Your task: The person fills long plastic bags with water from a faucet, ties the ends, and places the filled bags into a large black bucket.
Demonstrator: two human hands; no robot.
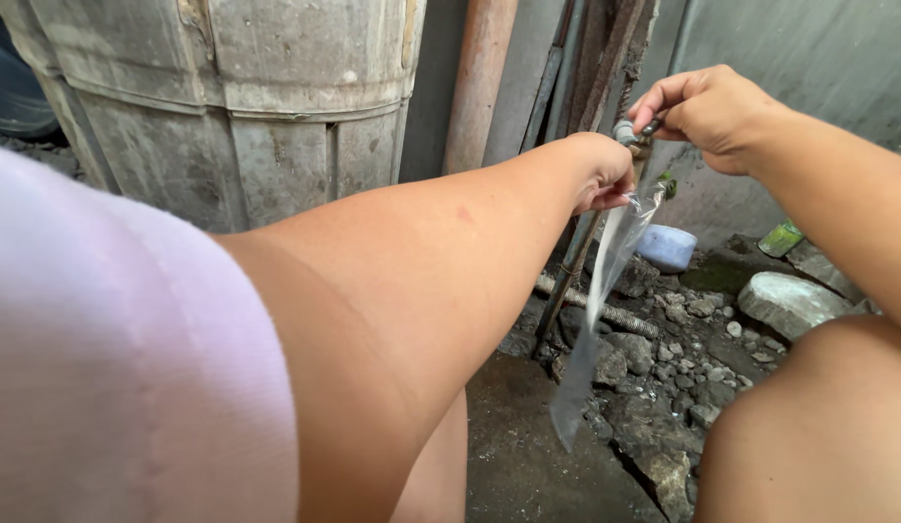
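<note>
My left hand (605, 174) is stretched far forward and pinches the top of a clear plastic bag (596, 310), which hangs long and narrow below it. The bag's mouth sits right under a small metal tap (627, 132) on an upright pipe. My right hand (707, 111) grips the tap's handle from the right, fingers curled around it. Whether water runs into the bag I cannot tell. My left arm fills the middle of the view and my pale sleeve covers the lower left.
A large grey metal drum (247, 107) stands at the back left. A rusty post (478, 82) and pipes rise behind the tap. Below lie stones and rubble (683, 358), a flat round stone (788, 302), a pale blue tub (667, 247) and a threaded rod (605, 312).
</note>
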